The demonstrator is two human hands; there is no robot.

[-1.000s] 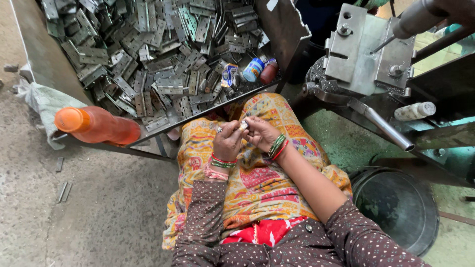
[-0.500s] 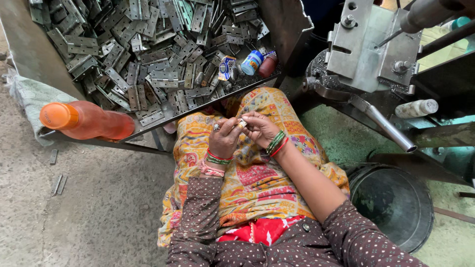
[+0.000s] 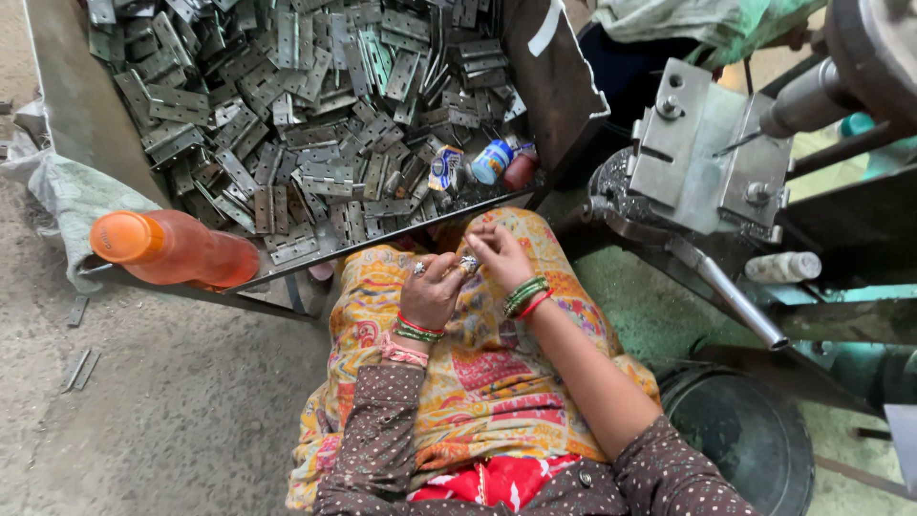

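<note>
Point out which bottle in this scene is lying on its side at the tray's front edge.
The orange bottle: it lies on its side at the front-left edge of the metal tray. The small white bottle sits far right beside the press machine instead.

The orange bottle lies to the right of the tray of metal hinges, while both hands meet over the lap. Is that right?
Not quite. The head view shows the orange bottle lying left of the tray of metal hinges. The left hand and right hand do meet over the lap.

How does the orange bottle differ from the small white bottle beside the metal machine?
The orange bottle is bigger, with an orange cap, and lies at the edge of the tray of metal hinges. The small white bottle is pale and lies under the machine. Both lie on their sides.
</note>
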